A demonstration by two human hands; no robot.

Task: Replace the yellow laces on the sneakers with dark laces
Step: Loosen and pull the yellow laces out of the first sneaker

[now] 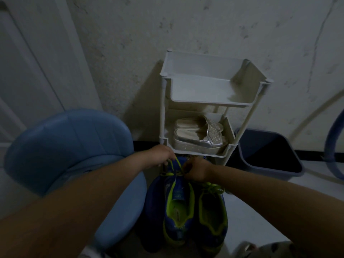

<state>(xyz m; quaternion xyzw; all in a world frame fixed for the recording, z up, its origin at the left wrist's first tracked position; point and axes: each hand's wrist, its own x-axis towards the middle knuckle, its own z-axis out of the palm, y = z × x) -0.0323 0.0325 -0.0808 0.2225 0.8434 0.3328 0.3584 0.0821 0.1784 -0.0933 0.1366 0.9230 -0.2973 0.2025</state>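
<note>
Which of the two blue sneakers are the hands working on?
The sneaker nearer the blue chair: left hand and right hand both hold its yellow lace. The other sneaker is not held.

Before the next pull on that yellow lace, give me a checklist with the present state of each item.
1. Left hand pinches the yellow lace: ok.
2. Right hand grips the same lace at the tongue of the sneaker by the blue chair: ok.
3. Lower eyelets of that sneaker freed: cannot tell, the hands and the dim light hide them.
4. Other sneaker unlaced: not ok, its yellow bow is bunched at the tongue.
5. Dark laces within reach: cannot tell, none in view.
</note>
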